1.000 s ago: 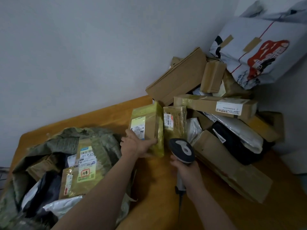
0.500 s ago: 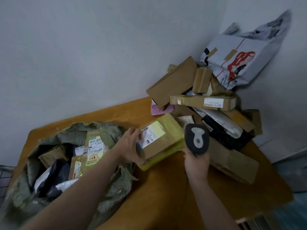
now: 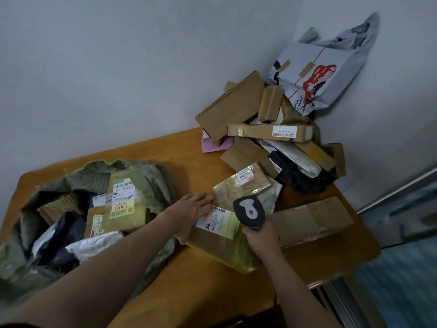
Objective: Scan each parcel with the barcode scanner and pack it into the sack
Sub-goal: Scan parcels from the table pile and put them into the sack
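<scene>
A yellow-taped cardboard parcel (image 3: 220, 242) lies flat on the wooden table (image 3: 212, 292), its white label facing up. My left hand (image 3: 192, 210) grips the parcel's left edge, fingers spread over the label's corner. My right hand (image 3: 260, 237) holds the black barcode scanner (image 3: 248, 212) by its handle, head over the parcel's right part. The open green woven sack (image 3: 146, 183) sits at the left, holding several parcels.
A pile of cardboard boxes and mailer bags (image 3: 272, 133) fills the back right corner against the wall. A small taped parcel (image 3: 243, 183) and a long flat box (image 3: 312, 218) lie just beyond the scanner. The table's right edge drops off near a doorway.
The yellow-taped parcel has come from upright at the pile down to flat on the table nearer me. The scanner has moved over it. The small taped parcel now lies flat.
</scene>
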Motion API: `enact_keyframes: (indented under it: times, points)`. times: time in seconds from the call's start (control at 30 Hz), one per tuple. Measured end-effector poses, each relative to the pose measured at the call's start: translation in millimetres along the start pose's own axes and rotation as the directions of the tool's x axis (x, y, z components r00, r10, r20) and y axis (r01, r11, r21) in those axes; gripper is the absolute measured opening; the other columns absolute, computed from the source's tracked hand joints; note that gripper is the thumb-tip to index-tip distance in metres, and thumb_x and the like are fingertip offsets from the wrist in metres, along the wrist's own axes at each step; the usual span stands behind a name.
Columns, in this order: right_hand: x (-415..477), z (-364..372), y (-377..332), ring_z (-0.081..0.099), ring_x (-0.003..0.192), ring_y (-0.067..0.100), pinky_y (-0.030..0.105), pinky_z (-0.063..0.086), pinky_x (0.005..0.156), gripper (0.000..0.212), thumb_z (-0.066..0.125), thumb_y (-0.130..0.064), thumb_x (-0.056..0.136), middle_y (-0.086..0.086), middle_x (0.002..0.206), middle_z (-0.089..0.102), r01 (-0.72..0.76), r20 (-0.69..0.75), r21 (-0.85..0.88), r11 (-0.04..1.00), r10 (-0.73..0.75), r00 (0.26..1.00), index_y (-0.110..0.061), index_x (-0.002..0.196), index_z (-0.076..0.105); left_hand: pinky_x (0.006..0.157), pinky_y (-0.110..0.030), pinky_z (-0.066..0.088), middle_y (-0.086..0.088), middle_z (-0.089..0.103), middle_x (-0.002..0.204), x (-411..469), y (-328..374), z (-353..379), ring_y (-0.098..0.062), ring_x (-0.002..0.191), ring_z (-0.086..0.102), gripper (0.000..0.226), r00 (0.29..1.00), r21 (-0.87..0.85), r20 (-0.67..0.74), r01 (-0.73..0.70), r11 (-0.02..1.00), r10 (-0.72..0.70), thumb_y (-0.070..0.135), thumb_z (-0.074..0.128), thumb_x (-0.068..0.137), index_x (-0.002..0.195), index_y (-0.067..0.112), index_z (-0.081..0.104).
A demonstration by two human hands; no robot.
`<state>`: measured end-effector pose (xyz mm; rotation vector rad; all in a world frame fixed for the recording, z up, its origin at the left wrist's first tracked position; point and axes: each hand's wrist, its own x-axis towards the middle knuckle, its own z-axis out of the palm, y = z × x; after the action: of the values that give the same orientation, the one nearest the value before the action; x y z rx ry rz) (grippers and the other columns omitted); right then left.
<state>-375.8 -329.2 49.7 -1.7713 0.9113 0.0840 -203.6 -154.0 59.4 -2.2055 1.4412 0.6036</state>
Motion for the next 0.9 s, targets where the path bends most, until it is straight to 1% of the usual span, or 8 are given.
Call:
enact_keyframes:
  times: [0.13, 0.27, 0.37, 0.5, 0.63, 0.73, 0.8, 0.9]
  points:
    - [6.3, 2.6, 5.2, 0.058, 0.075, 0.021, 0.028, 0.042, 0.060, 0.016, 0.074, -0.020, 0.080, 0.005, 0.082, 0.060, -0.042, -0.016, -0.070, 0.997, 0.041, 0.999, -0.018, 0.083, 0.059, 0.128, -0.045, 0.017, -0.005, -0.019, 0.172, -5.1, 7.0, 14.9, -0.028, 0.159, -0.004, 0.106, 0.971, -0.147, -0.087, 0.208, 0.967, -0.222, 0.017, 0.076, 0.087, 0.164, 0.025, 0.003]
    - [11.8, 2.2, -1.3, 0.047, 0.060, 0.016, 0.027, 0.036, 0.054, 0.026, 0.070, -0.009, 0.085, 0.000, 0.065, 0.050, -0.109, -0.021, -0.068, 0.992, 0.108, 0.994, -0.017, 0.067, 0.051, 0.108, -0.038, 0.045, -0.014, 0.040, 0.145, -7.6, 22.2, 16.0, -0.030, 0.131, 0.043, 0.074, 0.790, -0.487, -0.126, 0.478, 0.731, -0.600, 0.006, 0.066, 0.089, 0.149, 0.018, 0.024]
    - [13.1, 5.0, -3.1, 0.049, 0.062, 0.017, 0.029, 0.039, 0.059, 0.020, 0.069, -0.006, 0.083, 0.003, 0.066, 0.053, -0.124, 0.000, -0.072, 0.990, 0.125, 0.992, -0.012, 0.070, 0.055, 0.100, -0.037, 0.049, -0.013, 0.042, 0.135, -2.4, 28.4, 15.6, -0.031, 0.126, 0.044, 0.068, 0.719, -0.630, -0.016, 0.532, 0.565, -0.695, 0.005, 0.067, 0.086, 0.142, 0.014, 0.030]
    - [17.1, 5.2, -0.4, 0.048, 0.064, 0.017, 0.029, 0.037, 0.058, 0.016, 0.068, -0.005, 0.085, 0.005, 0.069, 0.052, -0.143, 0.020, -0.034, 0.989, 0.143, 0.989, -0.010, 0.076, 0.056, 0.104, -0.045, 0.047, -0.022, 0.034, 0.148, 3.8, 29.2, 21.5, -0.040, 0.132, 0.046, 0.074, 0.602, -0.791, 0.115, 0.537, 0.294, -0.790, 0.003, 0.060, 0.090, 0.154, 0.008, 0.022]
    - [21.3, 6.7, 1.8, 0.049, 0.071, 0.022, 0.031, 0.037, 0.061, 0.007, 0.067, -0.004, 0.086, 0.014, 0.082, 0.054, -0.152, 0.074, -0.001, 0.988, 0.152, 0.986, -0.005, 0.089, 0.061, 0.091, -0.045, 0.053, -0.020, 0.060, 0.132, 7.3, 32.7, 22.9, -0.041, 0.113, 0.063, 0.059, 0.501, -0.895, 0.250, 0.446, 0.000, -0.828, 0.021, 0.054, 0.098, 0.150, 0.003, 0.032]
    - [26.2, 10.5, 0.9, 0.063, 0.097, 0.043, 0.051, 0.055, 0.086, 0.020, 0.067, -0.003, 0.088, 0.034, 0.101, 0.062, -0.185, 0.110, 0.087, 0.979, 0.175, 0.978, 0.010, 0.103, 0.063, 0.098, -0.045, 0.053, -0.017, 0.060, 0.138, 9.9, 44.6, 24.2, -0.039, 0.121, 0.060, 0.077, 0.481, -0.917, 0.292, 0.385, -0.100, -0.827, 0.046, 0.066, 0.095, 0.151, 0.004, 0.034]
    - [28.1, 11.6, -0.9, 0.060, 0.110, 0.035, 0.060, 0.047, 0.101, 0.018, 0.068, -0.005, 0.090, 0.024, 0.109, 0.066, -0.257, 0.147, 0.221, 0.941, 0.229, 0.962, -0.004, 0.108, 0.069, 0.104, -0.048, 0.050, -0.017, 0.050, 0.150, 14.3, 56.1, 25.4, -0.038, 0.132, 0.055, 0.104, 0.514, -0.920, 0.324, 0.368, -0.137, -0.794, 0.063, 0.073, 0.085, 0.156, 0.004, 0.026]
    - [31.8, 15.0, 3.7, 0.063, 0.106, 0.029, 0.060, 0.050, 0.102, 0.018, 0.073, -0.012, 0.087, 0.006, 0.109, 0.072, -0.330, 0.222, 0.303, 0.894, 0.270, 0.937, -0.023, 0.101, 0.074, 0.111, -0.049, 0.044, -0.018, 0.019, 0.167, 24.3, 73.3, 22.7, -0.040, 0.146, 0.038, 0.145, 0.539, -0.904, 0.344, 0.412, -0.115, -0.769, 0.079, 0.078, 0.066, 0.163, 0.006, -0.001]
